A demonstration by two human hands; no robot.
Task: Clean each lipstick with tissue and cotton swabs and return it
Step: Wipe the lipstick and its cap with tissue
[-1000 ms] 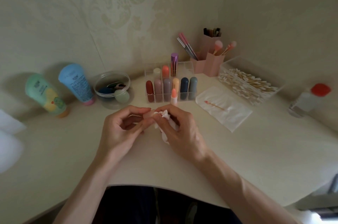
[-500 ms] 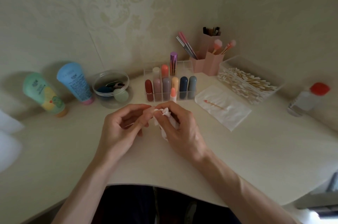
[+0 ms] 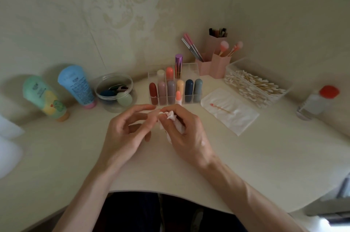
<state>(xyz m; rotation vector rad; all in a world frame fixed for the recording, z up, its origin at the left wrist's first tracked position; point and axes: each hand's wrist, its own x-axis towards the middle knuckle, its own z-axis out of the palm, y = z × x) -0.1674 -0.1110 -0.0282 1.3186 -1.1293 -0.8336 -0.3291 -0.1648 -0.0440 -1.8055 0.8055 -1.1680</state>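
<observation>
My left hand (image 3: 125, 133) pinches a small pale piece (image 3: 152, 113) between thumb and fingertips; most of it is hidden. My right hand (image 3: 187, 137) grips a crumpled white tissue (image 3: 171, 117) and presses it against that piece. Just beyond my fingers an uncapped lipstick (image 3: 178, 97) with an orange tip stands upright on the desk. Behind it is a clear organizer (image 3: 191, 66) with several capped lipsticks in a row. A used cotton swab (image 3: 221, 108) with a reddish tip lies on a flat white tissue sheet (image 3: 234, 120) to the right.
A clear box of cotton swabs (image 3: 253, 84) and pink brush holders (image 3: 216, 67) stand at the back right. A red-capped bottle (image 3: 318, 103) is far right. At the left are a round clear tub (image 3: 113, 89), a blue tube (image 3: 77, 86) and a green tube (image 3: 43, 97).
My right hand has turned the tissue a little against the pale piece. Both hands stay in nearly the same spot.
</observation>
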